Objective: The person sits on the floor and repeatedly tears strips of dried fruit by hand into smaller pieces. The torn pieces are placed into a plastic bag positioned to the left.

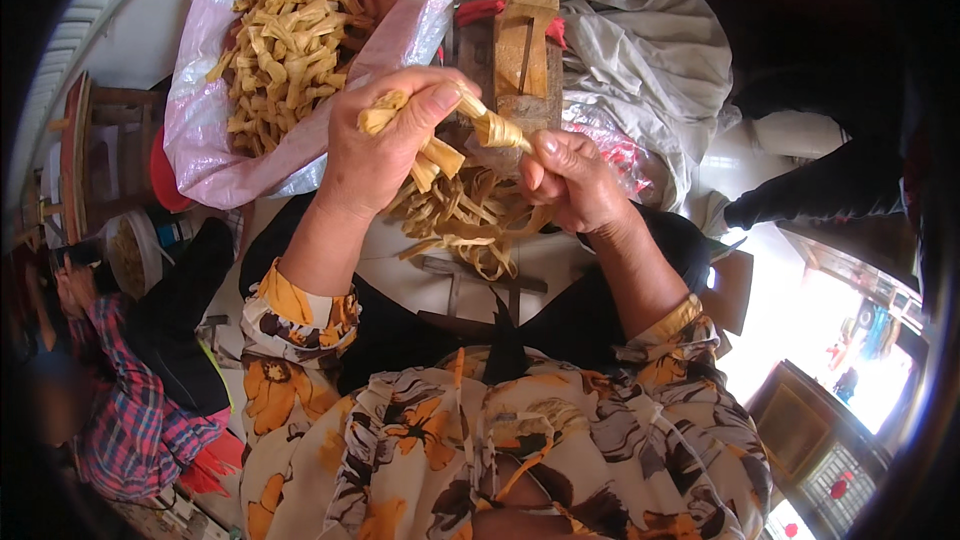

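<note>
My left hand is closed around several folded, tan, fibrous pieces whose ends stick out between the fingers. From its thumb and forefinger a tan strip with a wrapped knot stretches across to my right hand, which pinches the other end. Below both hands lies a heap of loose, flat tan strips, some of them curled. At upper left an open pink-and-white woven sack contains many similar knotted pieces. The strips' exact material cannot be told.
A narrow wooden bench with red cloth tied around it extends away ahead. Grey cloth and clear plastic lie to its right. A person in a plaid shirt sits at left near a white bucket. Another person's leg enters from the right.
</note>
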`<state>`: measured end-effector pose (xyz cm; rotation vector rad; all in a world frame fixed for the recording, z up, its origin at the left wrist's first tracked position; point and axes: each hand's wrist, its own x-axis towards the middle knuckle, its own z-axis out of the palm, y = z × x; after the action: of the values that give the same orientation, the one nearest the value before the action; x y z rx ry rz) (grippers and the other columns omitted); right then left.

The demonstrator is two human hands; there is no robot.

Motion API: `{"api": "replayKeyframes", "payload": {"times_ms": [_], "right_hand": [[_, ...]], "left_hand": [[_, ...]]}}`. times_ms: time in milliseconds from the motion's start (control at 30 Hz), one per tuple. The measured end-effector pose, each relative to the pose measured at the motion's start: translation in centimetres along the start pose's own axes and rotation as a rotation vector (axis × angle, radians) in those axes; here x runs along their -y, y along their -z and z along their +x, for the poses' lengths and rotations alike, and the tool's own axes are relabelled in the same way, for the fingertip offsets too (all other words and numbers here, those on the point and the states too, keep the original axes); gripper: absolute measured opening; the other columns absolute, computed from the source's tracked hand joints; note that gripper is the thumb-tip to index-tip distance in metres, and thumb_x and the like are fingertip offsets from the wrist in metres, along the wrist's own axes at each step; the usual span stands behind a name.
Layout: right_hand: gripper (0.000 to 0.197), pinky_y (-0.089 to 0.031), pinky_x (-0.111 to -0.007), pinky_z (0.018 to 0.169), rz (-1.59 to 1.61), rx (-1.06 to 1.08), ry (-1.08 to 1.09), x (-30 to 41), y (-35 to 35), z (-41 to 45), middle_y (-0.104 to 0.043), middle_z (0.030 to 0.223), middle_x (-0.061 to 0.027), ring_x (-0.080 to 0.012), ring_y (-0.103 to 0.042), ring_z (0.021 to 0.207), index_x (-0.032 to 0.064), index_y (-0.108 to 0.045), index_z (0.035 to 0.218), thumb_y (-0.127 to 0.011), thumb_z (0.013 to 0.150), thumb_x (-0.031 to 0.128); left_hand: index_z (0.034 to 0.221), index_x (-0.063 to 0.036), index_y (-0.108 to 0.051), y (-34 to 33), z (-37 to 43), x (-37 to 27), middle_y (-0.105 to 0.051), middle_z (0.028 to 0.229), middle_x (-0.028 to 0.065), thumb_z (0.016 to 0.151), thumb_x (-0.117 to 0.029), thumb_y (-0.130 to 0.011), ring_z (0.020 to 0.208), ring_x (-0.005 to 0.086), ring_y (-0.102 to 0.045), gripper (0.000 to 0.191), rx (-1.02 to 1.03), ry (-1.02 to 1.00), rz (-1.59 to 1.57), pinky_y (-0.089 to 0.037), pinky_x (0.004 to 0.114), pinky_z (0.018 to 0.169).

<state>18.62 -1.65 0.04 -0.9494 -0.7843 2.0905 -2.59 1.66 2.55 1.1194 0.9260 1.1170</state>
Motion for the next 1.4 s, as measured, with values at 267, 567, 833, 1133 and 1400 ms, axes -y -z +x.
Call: {"api": "replayKeyframes", "payload": {"times_ms": [267,567,833,1133,1400], "right_hand": [[0.028,-0.022,-0.021,0.045,-0.08,-0.147,-0.088,-0.2,-0.3,0.4,-0.045,0.057,0.0042,-0.0056,-0.029,0.049,0.003,-0.061,0.074,-0.061,0.087,0.028],[0.016,-0.041,-0.023,0.057,-0.865,-0.613,0.267,3.2,1.2,2.3,-0.061,0.071,0.0008,-0.005,-0.05,0.064,0.0008,-0.064,0.083,-0.068,0.081,0.016],[0.025,-0.048,-0.031,0.06,-1.277,-0.879,0.352,1.7,4.7,4.8,-0.064,0.071,-0.0104,-0.0209,-0.062,0.065,0.0051,-0.062,0.085,-0.072,0.075,0.025],[0.01,-0.046,-0.031,0.049,-1.175,-0.031,0.937,0.8,0.2,1.6,-0.061,0.064,-0.0069,-0.023,-0.06,0.054,0.007,-0.06,0.075,-0.07,0.077,0.009],[0.022,-0.041,-0.028,0.049,-0.803,-0.24,0.6,2.0,1.6,0.6,-0.054,0.057,-0.0049,-0.0107,-0.052,0.053,-0.0002,-0.063,0.072,-0.058,0.088,0.015]], "left_hand": [[0.089,-0.0019,-0.062,-1.4,-0.3,1.9,-0.059,0.07,0.0027,0.078,-0.015,-0.07,0.061,0.0071,-0.054,0.019,0.187,0.4,-0.183,-0.042,0.019,0.052],[0.095,-0.003,-0.062,-2.8,2.7,3.6,-0.056,0.07,0.0017,0.084,-0.013,-0.061,0.066,0.0076,-0.057,0.015,-0.076,0.319,-0.006,-0.042,0.019,0.052],[0.101,0.0035,-0.063,-2.1,4.5,8.8,-0.066,0.089,0.0077,0.083,-0.012,-0.058,0.075,0.0148,-0.062,0.024,-0.188,0.215,0.244,-0.049,0.028,0.069],[0.091,0.0021,-0.062,-4.1,-1.1,4.9,-0.061,0.08,0.0073,0.081,-0.003,-0.054,0.068,0.0148,-0.06,0.014,-0.068,0.603,-0.4,-0.047,0.024,0.056],[0.099,0.0065,-0.06,-3.7,-2.4,1.4,-0.063,0.071,0.0113,0.083,-0.007,-0.056,0.054,0.0145,-0.057,0.021,0.847,0.371,-0.409,-0.045,0.026,0.048]]}}
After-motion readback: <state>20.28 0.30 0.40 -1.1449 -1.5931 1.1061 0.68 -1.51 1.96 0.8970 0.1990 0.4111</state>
